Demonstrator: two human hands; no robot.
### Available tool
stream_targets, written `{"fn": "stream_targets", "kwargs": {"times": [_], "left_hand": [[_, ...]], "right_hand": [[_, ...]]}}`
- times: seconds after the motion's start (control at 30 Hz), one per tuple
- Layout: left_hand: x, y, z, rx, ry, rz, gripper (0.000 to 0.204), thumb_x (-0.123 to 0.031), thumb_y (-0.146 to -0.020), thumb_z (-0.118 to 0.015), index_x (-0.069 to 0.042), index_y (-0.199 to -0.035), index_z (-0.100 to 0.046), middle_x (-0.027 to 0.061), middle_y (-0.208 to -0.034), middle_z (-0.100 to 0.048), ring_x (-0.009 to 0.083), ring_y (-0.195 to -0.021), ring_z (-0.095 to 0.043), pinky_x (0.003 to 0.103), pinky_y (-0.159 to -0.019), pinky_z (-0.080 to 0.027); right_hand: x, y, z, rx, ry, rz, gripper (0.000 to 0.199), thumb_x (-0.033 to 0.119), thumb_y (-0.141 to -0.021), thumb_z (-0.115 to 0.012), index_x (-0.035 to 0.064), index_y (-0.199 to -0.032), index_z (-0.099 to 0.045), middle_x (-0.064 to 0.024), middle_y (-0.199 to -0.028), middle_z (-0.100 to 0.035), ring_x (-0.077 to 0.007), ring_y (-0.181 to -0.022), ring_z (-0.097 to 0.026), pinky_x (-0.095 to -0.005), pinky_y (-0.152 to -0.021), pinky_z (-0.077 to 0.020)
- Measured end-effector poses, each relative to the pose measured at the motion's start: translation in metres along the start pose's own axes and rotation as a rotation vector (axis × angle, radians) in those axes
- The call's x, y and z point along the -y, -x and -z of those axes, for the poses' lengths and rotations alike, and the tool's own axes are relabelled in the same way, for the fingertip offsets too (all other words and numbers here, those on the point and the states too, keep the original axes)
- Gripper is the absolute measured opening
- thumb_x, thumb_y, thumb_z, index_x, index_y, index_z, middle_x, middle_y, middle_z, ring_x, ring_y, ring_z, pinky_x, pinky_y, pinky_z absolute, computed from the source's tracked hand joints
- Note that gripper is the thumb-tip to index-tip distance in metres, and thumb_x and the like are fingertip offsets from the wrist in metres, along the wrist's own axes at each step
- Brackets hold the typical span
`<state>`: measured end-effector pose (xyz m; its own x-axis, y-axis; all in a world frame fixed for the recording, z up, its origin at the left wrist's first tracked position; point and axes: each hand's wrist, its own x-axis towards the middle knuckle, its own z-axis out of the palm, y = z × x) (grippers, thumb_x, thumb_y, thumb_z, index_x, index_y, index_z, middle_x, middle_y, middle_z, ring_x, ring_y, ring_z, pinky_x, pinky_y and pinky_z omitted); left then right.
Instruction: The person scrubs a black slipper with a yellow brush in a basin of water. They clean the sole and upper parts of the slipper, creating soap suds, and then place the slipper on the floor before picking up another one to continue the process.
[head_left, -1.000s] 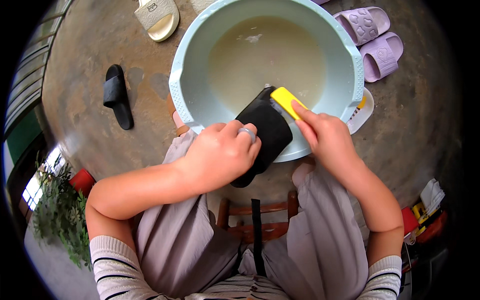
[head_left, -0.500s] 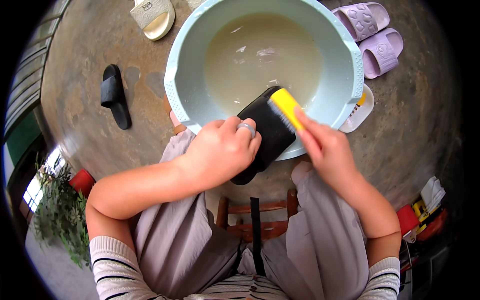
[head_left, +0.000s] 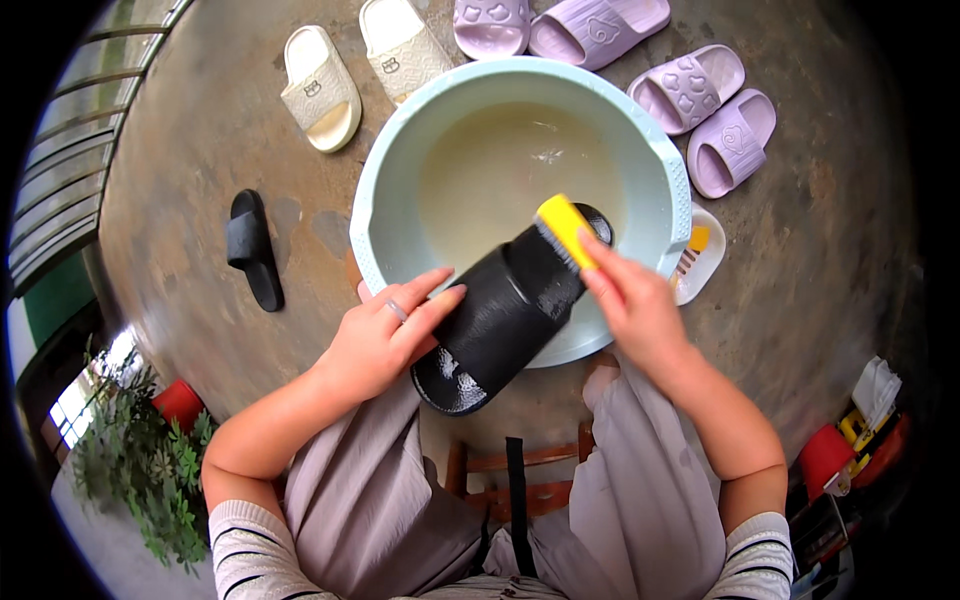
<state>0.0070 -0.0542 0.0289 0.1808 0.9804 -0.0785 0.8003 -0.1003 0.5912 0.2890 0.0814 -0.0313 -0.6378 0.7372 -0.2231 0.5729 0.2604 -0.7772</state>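
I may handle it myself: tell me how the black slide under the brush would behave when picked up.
The black slide is probably slippery, since its surface glistens wet. It seems fairly stiff, reaching over the basin without visible sag.

Black slippers (head_left: 498, 312): two
11 o'clock cream slippers (head_left: 318, 92): two
Purple slippers (head_left: 690, 92): four
Basin (head_left: 392, 200): one
Brush (head_left: 563, 228): one

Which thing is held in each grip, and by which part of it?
Left grip: black slipper, by its left side. Right grip: yellow brush, by its near end.
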Motion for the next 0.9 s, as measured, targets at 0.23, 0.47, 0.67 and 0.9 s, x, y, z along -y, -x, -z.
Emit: {"fn": "stream_targets", "kwargs": {"times": [0.23,0.47,0.67,0.9], "left_hand": [[0.024,0.025,0.000,-0.119,-0.170,-0.169,0.056,-0.010,-0.069,-0.072,-0.005,-0.125,-0.071,0.0168,-0.128,-0.070,0.0261,-0.085,-0.068,0.035,-0.076,-0.060],[0.048,0.030,-0.004,-0.126,-0.369,-0.152,0.057,-0.010,-0.069,-0.065,-0.019,-0.124,-0.074,0.0085,-0.129,-0.071,0.0194,-0.082,-0.064,0.028,-0.069,-0.058],[0.044,-0.013,-0.042,-0.045,-0.408,0.001,0.050,-0.007,-0.077,-0.066,-0.019,-0.125,-0.071,0.0117,-0.132,-0.064,0.0233,-0.090,-0.066,0.032,-0.068,-0.059],[0.041,-0.020,-0.114,0.194,-0.457,0.233,0.038,-0.004,-0.086,-0.059,-0.008,-0.123,-0.056,0.0269,-0.130,-0.059,0.0316,-0.088,-0.071,0.036,-0.065,-0.062]], "right_hand": [[-0.017,-0.020,-0.022,0.106,0.157,0.174,0.043,0.024,-0.098,-0.068,0.0208,-0.141,-0.064,-0.0124,-0.073,-0.060,-0.0326,-0.064,-0.063,-0.0438,-0.060,-0.0523],[-0.038,-0.101,-0.064,0.062,0.498,-0.091,0.059,0.025,-0.103,-0.057,0.0097,-0.156,-0.037,-0.0192,-0.091,-0.067,-0.0381,-0.071,-0.069,-0.0483,-0.062,-0.0563],[-0.093,-0.098,-0.104,0.255,0.542,-0.290,0.062,0.013,-0.100,-0.051,0.0005,-0.156,-0.028,-0.0265,-0.106,-0.064,-0.0453,-0.086,-0.070,-0.0548,-0.079,-0.0574],[-0.052,-0.095,-0.068,0.165,0.356,-0.215,0.062,0.003,-0.098,-0.047,0.0072,-0.157,-0.031,-0.0300,-0.117,-0.057,-0.0475,-0.095,-0.068,-0.0529,-0.085,-0.0560]]}}
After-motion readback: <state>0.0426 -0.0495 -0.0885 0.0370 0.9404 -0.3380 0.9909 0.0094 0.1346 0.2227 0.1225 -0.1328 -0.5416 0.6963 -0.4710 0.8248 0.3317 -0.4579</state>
